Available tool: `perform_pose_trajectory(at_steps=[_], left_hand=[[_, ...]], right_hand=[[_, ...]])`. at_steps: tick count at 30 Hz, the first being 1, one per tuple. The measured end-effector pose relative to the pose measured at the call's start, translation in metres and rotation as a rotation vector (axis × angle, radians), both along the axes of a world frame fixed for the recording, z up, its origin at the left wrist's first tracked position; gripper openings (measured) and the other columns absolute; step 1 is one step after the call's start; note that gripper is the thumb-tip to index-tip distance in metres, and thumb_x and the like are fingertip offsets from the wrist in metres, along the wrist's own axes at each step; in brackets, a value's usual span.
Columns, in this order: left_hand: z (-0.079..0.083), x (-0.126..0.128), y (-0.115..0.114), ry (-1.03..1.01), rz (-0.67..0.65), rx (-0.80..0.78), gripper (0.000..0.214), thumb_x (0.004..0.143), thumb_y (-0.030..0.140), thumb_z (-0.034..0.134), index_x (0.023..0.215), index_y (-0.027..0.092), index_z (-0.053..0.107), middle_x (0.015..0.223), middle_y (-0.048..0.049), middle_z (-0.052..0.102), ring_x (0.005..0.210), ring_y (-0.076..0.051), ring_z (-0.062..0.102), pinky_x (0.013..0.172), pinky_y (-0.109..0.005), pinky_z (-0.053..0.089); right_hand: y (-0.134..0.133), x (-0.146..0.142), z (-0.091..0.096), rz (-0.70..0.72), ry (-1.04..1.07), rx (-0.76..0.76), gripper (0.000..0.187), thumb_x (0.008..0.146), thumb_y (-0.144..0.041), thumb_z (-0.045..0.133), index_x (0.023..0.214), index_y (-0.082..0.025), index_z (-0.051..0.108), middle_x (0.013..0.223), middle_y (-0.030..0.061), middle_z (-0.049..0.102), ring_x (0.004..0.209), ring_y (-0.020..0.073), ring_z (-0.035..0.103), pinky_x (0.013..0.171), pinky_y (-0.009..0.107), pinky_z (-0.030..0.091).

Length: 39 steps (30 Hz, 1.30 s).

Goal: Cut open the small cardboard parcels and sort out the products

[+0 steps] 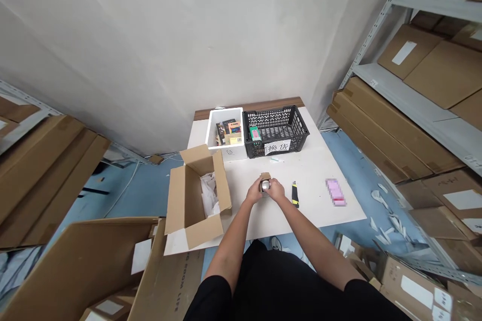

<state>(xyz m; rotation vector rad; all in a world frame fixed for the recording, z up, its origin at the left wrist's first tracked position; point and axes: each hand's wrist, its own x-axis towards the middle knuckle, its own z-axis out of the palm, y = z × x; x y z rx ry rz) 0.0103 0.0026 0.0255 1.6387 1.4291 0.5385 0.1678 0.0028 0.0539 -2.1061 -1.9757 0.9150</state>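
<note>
At the far edge of the white table [320,160], a black mesh basket [276,128] carries a paper label reading "换货". The white bin [226,120] beside it bears handwritten characters too faint to read. Dark print runs down a cardboard flap [176,276] at the near edge, and only "LIFE" is legible.

Mid-table, the left hand [255,193] and right hand [276,189] meet, fingers curled from both sides around a small silvery round object [265,185] with a little brown carton [265,177] touching its far side. An open cardboard box [198,195] stands just left of the hands, and a yellow-and-black utility knife [295,194] lies just right of them.
</note>
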Motion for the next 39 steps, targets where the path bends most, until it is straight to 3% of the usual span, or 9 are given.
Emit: perform_pose_trajectory(at_steps=[5, 10, 14, 18, 23, 27, 31, 36, 39], left_hand=[[0.005, -0.001, 0.006, 0.066, 0.016, -0.021, 0.083, 0.068, 0.014, 0.08, 0.147, 0.028, 0.059, 0.154, -0.0088, 0.058, 0.136, -0.029, 0.06, 0.114, -0.042, 0.048], [0.012, -0.004, 0.01, 0.149, 0.03, -0.147, 0.092, 0.06, 0.022, 0.09, 0.147, 0.031, 0.059, 0.17, -0.0114, 0.037, 0.138, -0.034, 0.058, 0.112, -0.045, 0.048], [0.018, 0.005, 0.01, 0.118, -0.053, -0.149, 0.095, 0.058, 0.025, 0.093, 0.146, 0.033, 0.059, 0.174, -0.0086, 0.03, 0.139, -0.033, 0.057, 0.11, -0.045, 0.051], [0.024, 0.019, 0.009, 0.039, -0.126, 0.012, 0.086, 0.063, 0.024, 0.09, 0.144, 0.028, 0.062, 0.167, -0.0097, 0.043, 0.136, -0.033, 0.059, 0.11, -0.044, 0.05], [0.025, 0.023, 0.013, 0.054, -0.209, 0.082, 0.081, 0.062, 0.026, 0.09, 0.139, 0.025, 0.065, 0.137, -0.0084, 0.07, 0.126, -0.03, 0.065, 0.108, -0.039, 0.052], [0.021, 0.024, 0.013, 0.124, -0.233, 0.102, 0.077, 0.06, 0.034, 0.091, 0.133, 0.026, 0.069, 0.127, -0.0073, 0.074, 0.119, -0.031, 0.068, 0.1, -0.038, 0.054], [0.015, 0.032, 0.011, 0.111, -0.218, 0.095, 0.08, 0.058, 0.033, 0.092, 0.134, 0.025, 0.067, 0.129, -0.0078, 0.073, 0.118, -0.03, 0.068, 0.102, -0.038, 0.053], [0.01, 0.046, 0.005, 0.092, -0.159, 0.088, 0.078, 0.062, 0.028, 0.087, 0.137, 0.025, 0.066, 0.131, -0.008, 0.072, 0.117, -0.028, 0.069, 0.102, -0.038, 0.054], [0.007, 0.051, -0.002, 0.122, -0.132, 0.073, 0.076, 0.065, 0.026, 0.085, 0.139, 0.026, 0.064, 0.133, -0.0079, 0.071, 0.119, -0.028, 0.069, 0.102, -0.037, 0.054]], right_hand=[[0.017, -0.012, 0.013, -0.034, -0.097, -0.088, 0.058, 0.074, -0.036, 0.085, 0.128, -0.023, 0.069, 0.152, 0.0153, 0.051, 0.123, 0.0317, 0.065, 0.097, 0.036, 0.053], [0.012, -0.007, 0.01, -0.051, -0.04, 0.03, 0.055, 0.062, -0.027, 0.086, 0.115, -0.02, 0.071, 0.162, 0.0152, 0.044, 0.138, 0.0356, 0.054, 0.1, 0.038, 0.053], [-0.002, 0.012, 0.007, -0.104, 0.024, 0.147, 0.052, 0.061, -0.024, 0.081, 0.11, -0.019, 0.067, 0.16, 0.0179, 0.045, 0.139, 0.0353, 0.053, 0.104, 0.043, 0.052], [-0.006, 0.027, 0.011, -0.181, 0.064, 0.189, 0.045, 0.057, -0.024, 0.08, 0.1, -0.02, 0.065, 0.149, 0.0182, 0.057, 0.137, 0.0349, 0.056, 0.105, 0.043, 0.051], [-0.004, 0.034, 0.012, -0.181, 0.102, 0.182, 0.035, 0.053, -0.023, 0.078, 0.084, -0.021, 0.061, 0.125, 0.0157, 0.071, 0.127, 0.0351, 0.064, 0.098, 0.037, 0.054], [-0.004, 0.039, 0.007, -0.146, 0.132, 0.207, 0.031, 0.054, -0.024, 0.076, 0.077, -0.024, 0.055, 0.114, 0.0136, 0.075, 0.132, 0.0361, 0.061, 0.098, 0.036, 0.054], [-0.002, 0.049, 0.004, -0.131, 0.161, 0.215, 0.028, 0.054, -0.027, 0.073, 0.072, -0.025, 0.051, 0.107, 0.0109, 0.075, 0.127, 0.0354, 0.063, 0.098, 0.037, 0.054], [-0.001, 0.06, 0.003, -0.095, 0.171, 0.158, 0.036, 0.055, -0.03, 0.074, 0.083, -0.023, 0.055, 0.106, 0.0092, 0.074, 0.101, 0.0285, 0.071, 0.087, 0.034, 0.054], [0.0, 0.065, 0.009, -0.053, 0.156, 0.139, 0.041, 0.055, -0.029, 0.076, 0.09, -0.022, 0.057, 0.119, 0.0126, 0.071, 0.106, 0.0291, 0.069, 0.088, 0.035, 0.054]])
